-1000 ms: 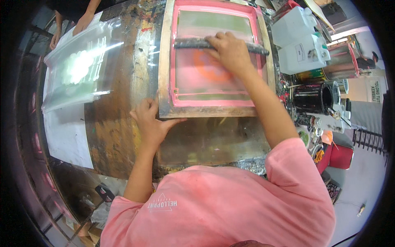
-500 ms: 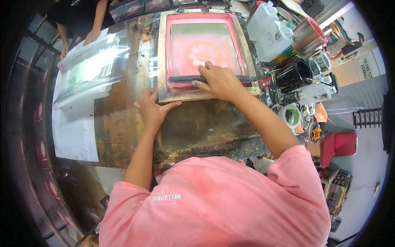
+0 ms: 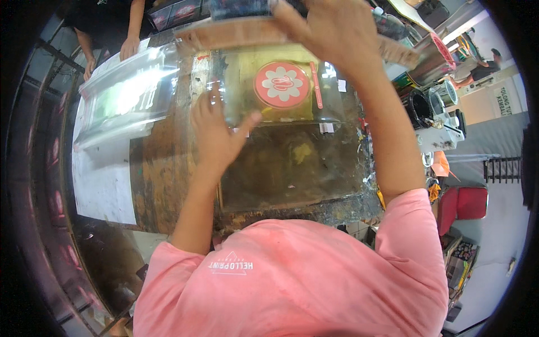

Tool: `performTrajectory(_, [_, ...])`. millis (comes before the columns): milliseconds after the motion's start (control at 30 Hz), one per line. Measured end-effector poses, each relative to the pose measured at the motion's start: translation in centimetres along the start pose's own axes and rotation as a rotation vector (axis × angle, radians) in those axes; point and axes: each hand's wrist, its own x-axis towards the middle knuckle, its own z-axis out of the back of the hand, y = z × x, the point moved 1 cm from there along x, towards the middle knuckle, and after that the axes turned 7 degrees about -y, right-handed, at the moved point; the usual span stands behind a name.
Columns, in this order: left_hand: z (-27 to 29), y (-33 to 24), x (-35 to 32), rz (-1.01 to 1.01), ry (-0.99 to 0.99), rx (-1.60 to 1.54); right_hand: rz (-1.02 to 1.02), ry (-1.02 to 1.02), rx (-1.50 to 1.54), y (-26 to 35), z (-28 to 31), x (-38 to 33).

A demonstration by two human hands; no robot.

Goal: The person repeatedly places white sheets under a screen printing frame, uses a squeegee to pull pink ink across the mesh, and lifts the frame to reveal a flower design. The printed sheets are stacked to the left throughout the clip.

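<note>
My right hand [image 3: 328,33] grips the near edge of the wooden screen frame [image 3: 236,33], which is tilted up off the table at the top of the view. Under it lies a clear plastic sheet [image 3: 331,106] with a fresh red round flower print [image 3: 282,84] and a thin red stripe beside it. My left hand [image 3: 216,132] lies flat on the sheet's left edge with its fingers spread and the thumb pointing toward the print. Both forearms reach up from my pink shirt.
The stained brown work table [image 3: 163,180] carries a pile of clear plastic sheets [image 3: 123,101] and white paper [image 3: 104,185] at the left. Another person's hands [image 3: 130,48] rest at the far left. Ink cans [image 3: 418,106] crowd the right edge, and a red seat [image 3: 466,202] stands beyond.
My right hand drew the squeegee toward me across the screen, then raised the frame off the table, uncovering the red print. My left hand moved from the frame's corner onto the clear sheet.
</note>
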Motion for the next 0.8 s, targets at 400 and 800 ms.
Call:
performTrajectory(400, [-3.0,-0.9,1.5,0.026,-0.056,-0.157,-0.056,0.026,0.028,-1.8,1.3,6.2])
performTrajectory(800, [11.3,14.6,6.8,0.416,-0.279,-0.369,-0.079,-0.010,0.001,-1.9,0.1,4.9])
